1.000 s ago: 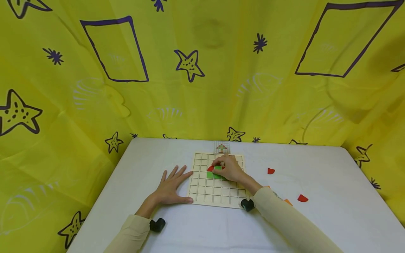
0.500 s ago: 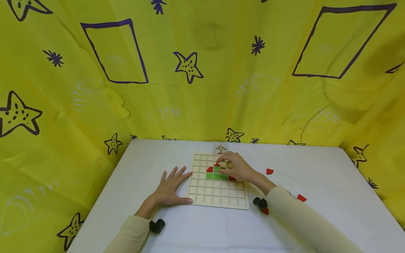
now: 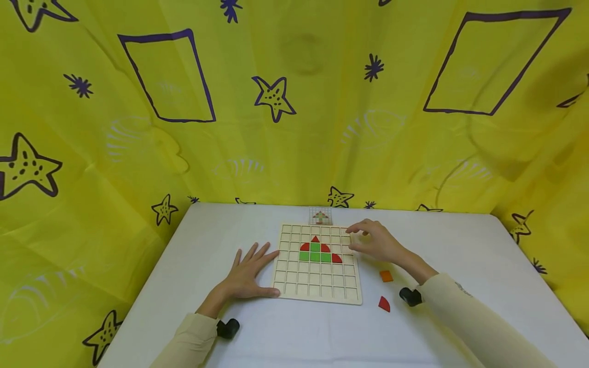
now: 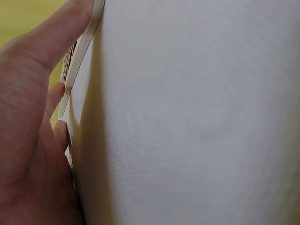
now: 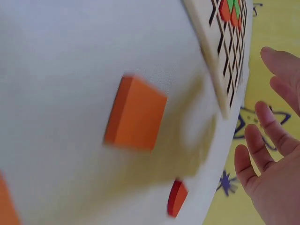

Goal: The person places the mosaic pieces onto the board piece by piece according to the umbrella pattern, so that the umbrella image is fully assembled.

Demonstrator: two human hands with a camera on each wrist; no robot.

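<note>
A pale gridded board (image 3: 317, 283) lies on the white table. My left hand (image 3: 248, 276) rests at its left side, fingers spread, thumb and forefinger touching the edge. In the left wrist view, the thumb (image 4: 56, 35) lies against the board's rim. Over the board's right edge hovers my right hand (image 3: 379, 245), thumb and fingers apart, nothing between them. On the grid sit a red triangle (image 3: 315, 239), a green square (image 3: 315, 247) beneath it, more green squares (image 3: 315, 256) in the row below, and red quarter circles (image 3: 337, 258) at the sides.
A small pattern card (image 3: 320, 216) lies behind the board. Right of the board are an orange square (image 3: 386, 276) and a red quarter circle (image 3: 384, 304). The right wrist view shows another red piece (image 5: 178, 199) near the hand. A yellow patterned curtain (image 3: 322, 143) hangs behind the table.
My right hand has withdrawn rightward from the pieces, so the red triangle shows fully on the grid. The orange square and a red quarter circle came into view. My left hand stayed put.
</note>
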